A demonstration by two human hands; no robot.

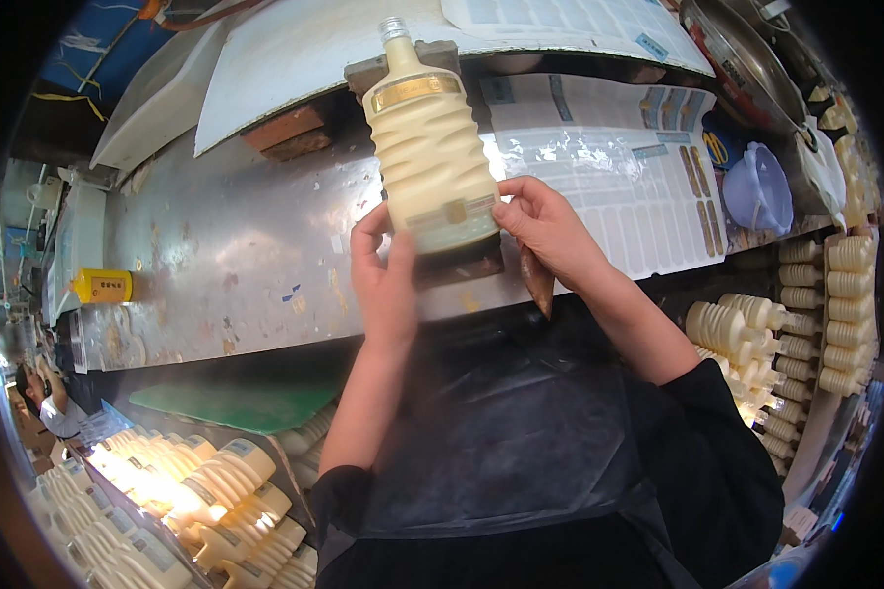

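Observation:
A cream bottle with wavy ridges and a clear threaded neck lies on a dark support on the bench, neck pointing away. It bears a gold band near its shoulder and a translucent label strip near its base. My left hand is closed at the base's left edge, thumb on the front. At the right end of the strip, my right hand pinches the bottle's edge between thumb and fingers. A brown, pointed flat tool hangs below my right palm; its grip is hidden.
Label sheets cover the metal bench at right, beside a lilac bucket. A yellow container stands far left. A brick props a white board. Cream bottles are stacked at lower left and right.

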